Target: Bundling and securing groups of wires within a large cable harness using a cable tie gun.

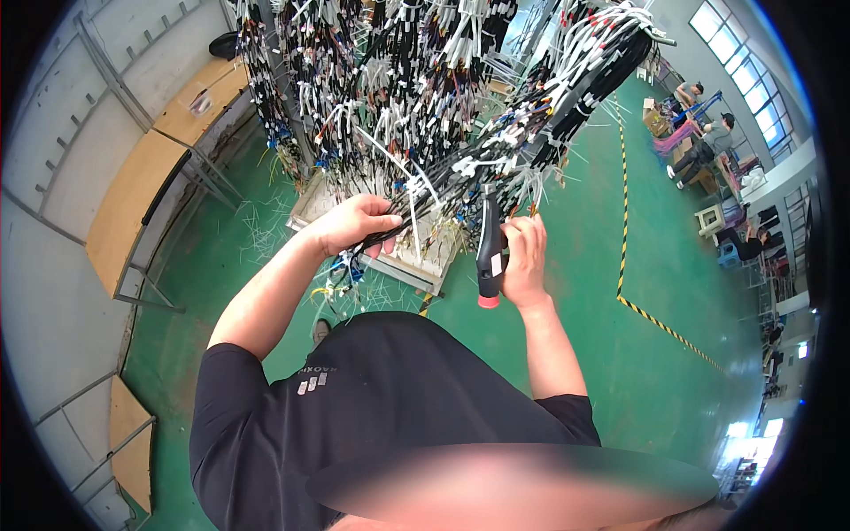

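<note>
green floor (593, 265) spreads right; your left hand (352, 226) grips black cables (453, 190), your right hand (525, 263) grips a black tool (489, 252).

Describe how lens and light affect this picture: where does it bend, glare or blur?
Head view: the wooden tables look bent near the rim, and the corners are black; head view: upper-right windows shine bright, with pale sheen on the green floor at right; head view: a smooth oval blur covers the bottom, while the left hand and right hand look fairly clear.

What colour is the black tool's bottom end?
The tool's end is pinkish red, best in the head view.
</note>
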Demonstrator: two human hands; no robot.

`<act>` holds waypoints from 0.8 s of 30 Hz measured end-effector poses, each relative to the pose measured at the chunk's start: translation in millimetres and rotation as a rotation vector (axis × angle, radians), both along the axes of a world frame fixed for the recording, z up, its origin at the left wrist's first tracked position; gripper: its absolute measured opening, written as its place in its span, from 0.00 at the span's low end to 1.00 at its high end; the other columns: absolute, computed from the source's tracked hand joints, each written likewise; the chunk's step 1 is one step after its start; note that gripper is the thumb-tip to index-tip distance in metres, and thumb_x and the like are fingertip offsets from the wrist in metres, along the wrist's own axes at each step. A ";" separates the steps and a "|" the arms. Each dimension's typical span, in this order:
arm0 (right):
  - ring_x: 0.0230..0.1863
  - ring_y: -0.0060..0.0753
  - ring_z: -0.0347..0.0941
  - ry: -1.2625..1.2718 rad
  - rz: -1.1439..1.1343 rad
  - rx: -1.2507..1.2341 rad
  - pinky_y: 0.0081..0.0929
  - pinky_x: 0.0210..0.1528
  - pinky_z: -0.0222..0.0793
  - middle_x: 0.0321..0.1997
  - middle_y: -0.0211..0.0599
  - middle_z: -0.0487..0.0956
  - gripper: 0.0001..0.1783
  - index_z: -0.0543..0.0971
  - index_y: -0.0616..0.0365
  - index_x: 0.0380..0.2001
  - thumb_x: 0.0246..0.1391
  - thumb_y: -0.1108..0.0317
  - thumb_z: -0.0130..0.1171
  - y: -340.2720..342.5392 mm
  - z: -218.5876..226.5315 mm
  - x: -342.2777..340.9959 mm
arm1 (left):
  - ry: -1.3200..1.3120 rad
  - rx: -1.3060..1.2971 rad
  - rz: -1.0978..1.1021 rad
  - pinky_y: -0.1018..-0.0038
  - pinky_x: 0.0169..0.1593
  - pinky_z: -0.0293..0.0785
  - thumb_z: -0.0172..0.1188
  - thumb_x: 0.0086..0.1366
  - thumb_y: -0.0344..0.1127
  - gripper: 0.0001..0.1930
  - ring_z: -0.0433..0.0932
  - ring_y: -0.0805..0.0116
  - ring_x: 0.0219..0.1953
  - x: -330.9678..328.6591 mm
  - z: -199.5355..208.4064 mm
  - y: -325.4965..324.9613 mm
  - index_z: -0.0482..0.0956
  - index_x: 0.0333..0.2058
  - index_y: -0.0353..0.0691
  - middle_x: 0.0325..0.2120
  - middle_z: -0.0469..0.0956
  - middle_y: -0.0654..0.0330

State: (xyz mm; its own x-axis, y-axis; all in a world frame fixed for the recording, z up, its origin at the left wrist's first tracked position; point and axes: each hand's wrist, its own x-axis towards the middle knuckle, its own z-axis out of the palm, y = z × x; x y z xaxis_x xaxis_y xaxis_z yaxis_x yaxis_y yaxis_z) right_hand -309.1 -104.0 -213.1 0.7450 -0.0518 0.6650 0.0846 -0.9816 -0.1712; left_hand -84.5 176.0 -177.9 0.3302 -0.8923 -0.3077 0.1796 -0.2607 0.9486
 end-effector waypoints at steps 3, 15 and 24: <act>0.56 0.51 0.74 -0.079 -0.106 -0.107 0.64 0.74 0.57 0.49 0.42 0.75 0.23 0.78 0.56 0.50 0.49 0.66 0.68 6.9 3.5 -7.3 | 0.147 -0.052 0.022 0.81 0.24 0.71 0.61 0.77 0.37 0.09 0.77 0.78 0.20 -3.4 -7.3 -1.9 0.80 0.39 0.36 0.25 0.83 0.61; 0.56 0.33 0.78 0.305 0.439 1.375 0.41 0.65 0.71 0.53 0.37 0.81 0.29 0.76 0.64 0.62 0.59 0.70 0.71 32.3 15.1 -55.3 | 0.369 -0.070 -0.039 0.80 0.29 0.77 0.66 0.72 0.32 0.07 0.81 0.75 0.24 -26.6 -30.8 -20.8 0.86 0.41 0.33 0.30 0.86 0.60; 0.55 0.33 0.78 0.369 0.364 1.337 0.34 0.60 0.72 0.52 0.38 0.82 0.28 0.77 0.64 0.60 0.57 0.69 0.71 41.8 30.5 -58.5 | 0.381 -0.064 0.177 0.79 0.26 0.75 0.68 0.71 0.33 0.05 0.82 0.75 0.24 -45.4 -48.1 -25.6 0.83 0.38 0.38 0.28 0.85 0.61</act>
